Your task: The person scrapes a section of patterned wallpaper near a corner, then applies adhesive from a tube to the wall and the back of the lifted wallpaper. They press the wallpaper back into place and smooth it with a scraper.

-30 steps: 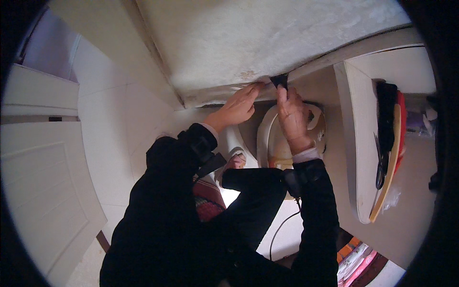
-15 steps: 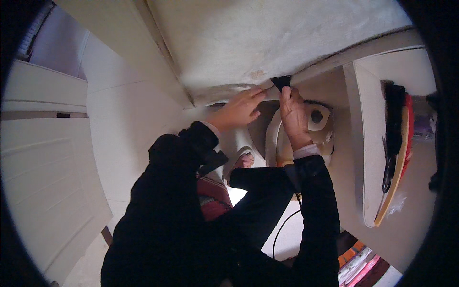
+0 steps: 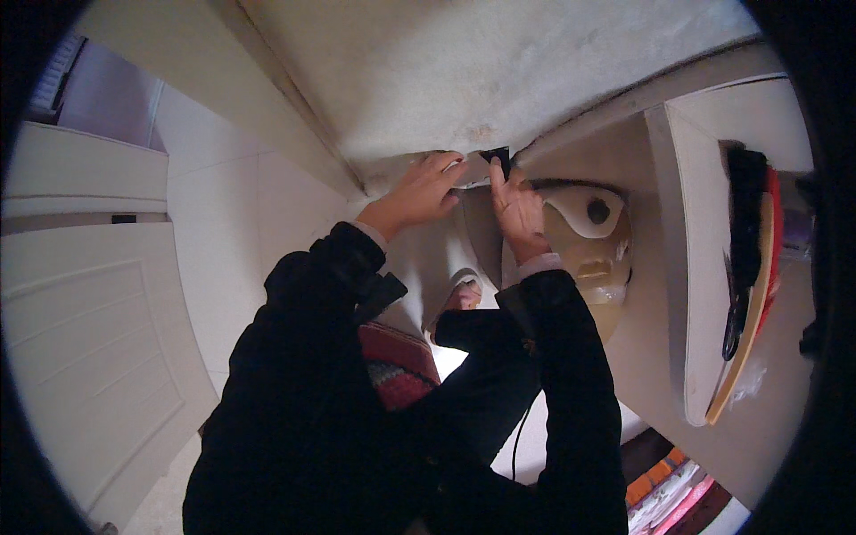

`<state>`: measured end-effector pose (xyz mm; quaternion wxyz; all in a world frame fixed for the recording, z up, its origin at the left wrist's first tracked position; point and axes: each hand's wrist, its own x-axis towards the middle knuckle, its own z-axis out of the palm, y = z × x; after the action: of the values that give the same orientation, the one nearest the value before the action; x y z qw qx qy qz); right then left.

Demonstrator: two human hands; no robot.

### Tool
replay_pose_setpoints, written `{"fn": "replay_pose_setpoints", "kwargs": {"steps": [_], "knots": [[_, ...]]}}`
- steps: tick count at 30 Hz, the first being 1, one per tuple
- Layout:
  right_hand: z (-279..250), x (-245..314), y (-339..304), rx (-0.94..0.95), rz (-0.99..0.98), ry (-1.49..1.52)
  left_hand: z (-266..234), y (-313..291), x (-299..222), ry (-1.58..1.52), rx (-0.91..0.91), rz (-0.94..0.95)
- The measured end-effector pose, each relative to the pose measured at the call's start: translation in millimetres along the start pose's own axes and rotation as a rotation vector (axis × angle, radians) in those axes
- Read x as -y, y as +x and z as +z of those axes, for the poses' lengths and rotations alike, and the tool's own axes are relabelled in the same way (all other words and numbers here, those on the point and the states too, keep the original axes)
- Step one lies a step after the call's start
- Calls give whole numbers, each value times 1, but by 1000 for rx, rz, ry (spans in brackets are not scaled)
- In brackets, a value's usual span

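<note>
A pale panel is seen ahead, with a white shelf at the right. At the panel's lower edge, a black triangular tool is held by the right hand in a narrow grip. The left hand is placed near it, fingers bent; whether anything is pinched cannot be told. A beige object is seen beside the right hand.

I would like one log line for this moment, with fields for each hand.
left hand: at edge of pale panel, contact unclear | right hand: holds black tool at same edge | nearby: beige container
</note>
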<state>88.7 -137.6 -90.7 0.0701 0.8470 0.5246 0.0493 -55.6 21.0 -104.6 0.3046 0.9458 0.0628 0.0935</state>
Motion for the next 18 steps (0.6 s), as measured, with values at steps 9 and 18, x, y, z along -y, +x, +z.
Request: {"fn": "replay_pose_setpoints", "kwargs": {"steps": [9, 18], "knots": [[-58, 14, -15, -60, -141, 92, 19, 7, -8, 138, -36, 31], [-32, 6, 11, -182, -170, 94, 34, 4, -5, 173, -123, 95]]}}
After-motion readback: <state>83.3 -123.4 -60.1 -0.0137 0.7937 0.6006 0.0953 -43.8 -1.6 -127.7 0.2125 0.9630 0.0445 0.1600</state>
